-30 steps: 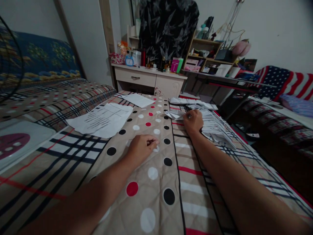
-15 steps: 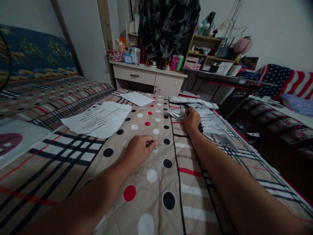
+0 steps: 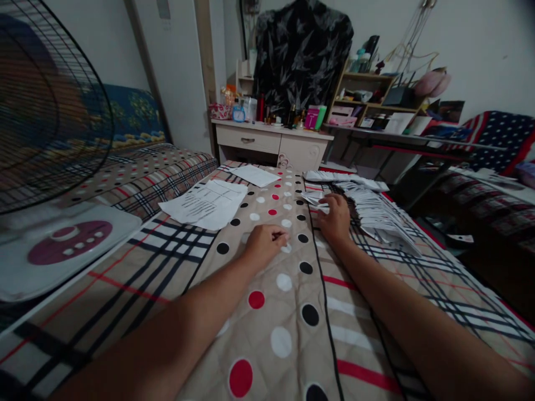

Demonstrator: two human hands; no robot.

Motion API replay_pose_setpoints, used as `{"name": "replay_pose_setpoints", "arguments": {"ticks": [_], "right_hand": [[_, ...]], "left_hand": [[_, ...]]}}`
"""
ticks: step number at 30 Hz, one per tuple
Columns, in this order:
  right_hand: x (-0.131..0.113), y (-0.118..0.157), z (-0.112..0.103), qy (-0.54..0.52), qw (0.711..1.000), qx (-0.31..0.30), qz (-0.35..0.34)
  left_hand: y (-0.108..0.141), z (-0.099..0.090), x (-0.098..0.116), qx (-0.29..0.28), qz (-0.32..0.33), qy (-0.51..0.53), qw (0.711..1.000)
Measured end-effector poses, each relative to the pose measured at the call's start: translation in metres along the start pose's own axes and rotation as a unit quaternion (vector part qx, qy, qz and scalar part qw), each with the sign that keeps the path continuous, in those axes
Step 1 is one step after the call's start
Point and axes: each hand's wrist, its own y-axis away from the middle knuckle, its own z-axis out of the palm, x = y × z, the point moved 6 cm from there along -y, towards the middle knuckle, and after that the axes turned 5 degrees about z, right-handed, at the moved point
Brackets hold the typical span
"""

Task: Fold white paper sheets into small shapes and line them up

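My left hand (image 3: pixel 267 242) rests on the dotted bedspread (image 3: pixel 288 312) with its fingers curled in, and nothing shows in it. Farther right, my right hand (image 3: pixel 335 216) is open, fingers apart, over a small folded white paper (image 3: pixel 311 197); its fingers partly cover the paper. Just beyond that hand lies a long row of folded white papers (image 3: pixel 370 209), overlapping on edge. Another row of folded papers (image 3: pixel 343 179) lies across its far end. To the left are a printed sheet (image 3: pixel 204 203) and a plain white sheet (image 3: pixel 254 175), both flat on the bedspread.
A fan (image 3: pixel 54 106) with a wire guard stands at the left, above a white plastic item with a purple panel (image 3: pixel 71 242). A white dresser (image 3: pixel 251 142) and a cluttered desk (image 3: pixel 376 136) stand beyond the bed. The bed's right edge drops to dark floor.
My right hand has opened from a pinch at the small folded paper and drawn slightly back. My left hand stays curled. The view has shifted left, bringing the fan in.
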Motion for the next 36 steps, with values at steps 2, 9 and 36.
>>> {"name": "replay_pose_setpoints", "arguments": {"ticks": [2,9,36], "right_hand": [[-0.012,0.011,-0.004,-0.022,0.999,-0.023,-0.016],[-0.029,0.033,-0.007,-0.028,0.996,-0.084,-0.028],[-0.028,0.045,0.002,-0.047,0.979,-0.193,0.039]], "left_hand": [[-0.003,-0.002,-0.002,0.005,-0.014,0.033,0.999],[-0.016,-0.101,0.009,0.115,0.011,-0.3,0.947],[-0.009,-0.167,0.008,0.158,-0.059,-0.513,0.842]]}}
